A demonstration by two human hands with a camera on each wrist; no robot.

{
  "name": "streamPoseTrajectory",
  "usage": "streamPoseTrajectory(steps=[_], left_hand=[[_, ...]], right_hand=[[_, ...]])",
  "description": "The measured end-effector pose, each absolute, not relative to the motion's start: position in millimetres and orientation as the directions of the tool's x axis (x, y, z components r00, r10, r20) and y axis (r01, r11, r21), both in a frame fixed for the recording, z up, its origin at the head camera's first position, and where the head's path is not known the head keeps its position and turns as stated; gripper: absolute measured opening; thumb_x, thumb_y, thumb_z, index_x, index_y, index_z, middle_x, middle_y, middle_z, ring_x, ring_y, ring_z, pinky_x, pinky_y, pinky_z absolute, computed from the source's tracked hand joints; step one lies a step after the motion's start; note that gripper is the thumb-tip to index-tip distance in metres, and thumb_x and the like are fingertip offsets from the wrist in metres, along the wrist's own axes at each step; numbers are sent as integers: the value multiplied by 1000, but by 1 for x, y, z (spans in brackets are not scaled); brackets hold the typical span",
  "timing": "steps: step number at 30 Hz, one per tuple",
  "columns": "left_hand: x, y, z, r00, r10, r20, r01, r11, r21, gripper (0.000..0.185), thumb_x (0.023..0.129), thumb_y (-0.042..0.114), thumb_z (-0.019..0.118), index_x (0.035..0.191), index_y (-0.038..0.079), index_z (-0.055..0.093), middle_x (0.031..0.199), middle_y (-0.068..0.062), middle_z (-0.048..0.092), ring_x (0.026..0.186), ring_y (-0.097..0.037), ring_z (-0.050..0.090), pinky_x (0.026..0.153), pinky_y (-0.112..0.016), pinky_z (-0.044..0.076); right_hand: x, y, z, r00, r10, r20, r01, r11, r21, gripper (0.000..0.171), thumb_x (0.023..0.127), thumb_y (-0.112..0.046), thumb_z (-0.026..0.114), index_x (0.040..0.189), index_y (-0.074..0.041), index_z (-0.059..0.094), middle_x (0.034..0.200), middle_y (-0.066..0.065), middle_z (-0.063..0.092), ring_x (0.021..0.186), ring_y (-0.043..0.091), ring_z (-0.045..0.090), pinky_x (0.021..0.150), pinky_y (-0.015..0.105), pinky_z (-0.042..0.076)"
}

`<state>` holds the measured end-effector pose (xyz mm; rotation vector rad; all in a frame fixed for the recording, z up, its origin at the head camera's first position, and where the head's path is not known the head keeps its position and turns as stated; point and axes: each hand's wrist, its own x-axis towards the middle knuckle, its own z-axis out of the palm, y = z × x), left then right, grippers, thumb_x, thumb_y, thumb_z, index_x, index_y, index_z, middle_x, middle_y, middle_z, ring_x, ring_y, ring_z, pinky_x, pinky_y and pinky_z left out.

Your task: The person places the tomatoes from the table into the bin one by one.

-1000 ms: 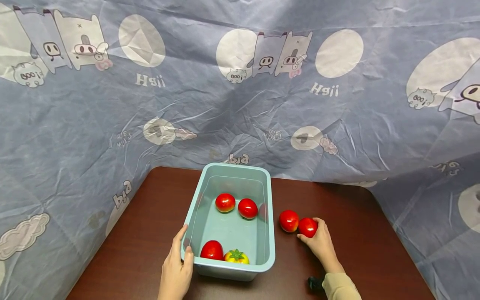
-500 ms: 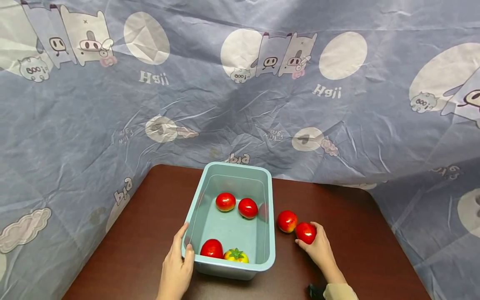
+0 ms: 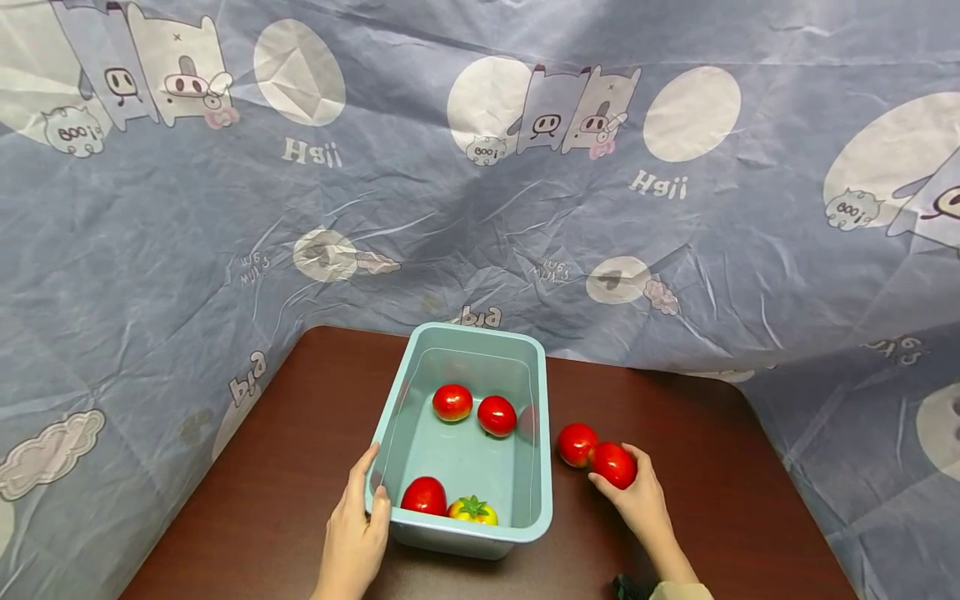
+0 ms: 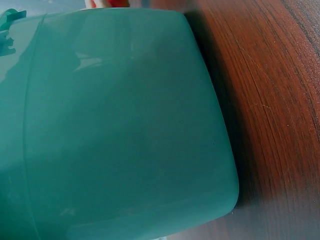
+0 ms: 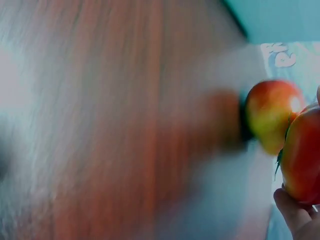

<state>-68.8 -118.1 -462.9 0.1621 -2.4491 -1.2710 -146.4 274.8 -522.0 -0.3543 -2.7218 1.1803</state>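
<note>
A light blue plastic tub stands on the brown table. My left hand grips its near left rim, thumb inside. In the tub lie two red tomatoes at the back, and at the front a third red tomato beside a yellow one with a green stalk. Right of the tub, my right hand holds a red tomato that touches another red tomato on the table. The right wrist view shows the held tomato and its neighbour. The tub wall fills the left wrist view.
A blue cloth with cartoon prints hangs behind and along both sides of the table. A small black object lies at the near edge by my right sleeve. Bare table shows left of the tub and at the far right.
My right hand has shifted a little with the tomato in its grip, staying beside the other tomato. My left hand stays on the tub rim.
</note>
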Motion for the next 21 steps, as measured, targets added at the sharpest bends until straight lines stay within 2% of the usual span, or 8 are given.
streamPoseTrajectory(steps=[7,12,14,17,19,21], left_hand=[[-69,-119,-464,-920,-269,284,78,585,808,56,94,9,51,146,26,44,139,-13,59,111,-33,65,86,-57,50],[-69,-119,-465,-919,-265,292,86,587,805,55,94,8,51,146,25,44,138,-13,59,110,-33,66,85,-57,51],[-69,-119,-465,-918,-265,294,88,587,805,55,94,8,52,146,25,45,138,-13,59,110,-34,66,85,-57,51],[-69,-119,-465,-918,-265,296,89,589,803,55,94,8,52,146,25,44,138,-13,59,110,-34,66,85,-57,51],[-69,-119,-466,-916,-266,302,92,592,801,56,94,8,52,146,25,44,138,-13,59,110,-34,65,85,-57,51],[-69,-119,-466,-913,-267,308,95,594,799,56,94,8,52,146,25,44,138,-13,59,110,-34,66,85,-57,51]], right_hand=[[-145,257,-498,-958,283,56,130,598,-791,81,83,-32,77,145,-6,33,141,23,45,123,44,49,100,62,43],[-143,240,-474,-963,264,49,93,497,-863,78,84,-26,78,145,-7,33,141,21,46,125,40,49,102,55,45],[-141,234,-464,-968,247,44,75,455,-887,78,84,-24,77,146,-6,32,141,20,46,124,38,50,101,47,48],[-139,224,-449,-972,228,55,46,413,-910,76,86,-22,76,145,-6,32,140,18,48,120,32,53,94,26,52],[-138,218,-441,-972,225,65,28,387,-921,73,86,-20,75,145,-6,34,138,17,50,114,24,55,87,14,49],[-137,212,-434,-970,228,80,7,357,-934,70,86,-17,75,144,-6,36,135,16,53,107,13,57,82,9,47]])
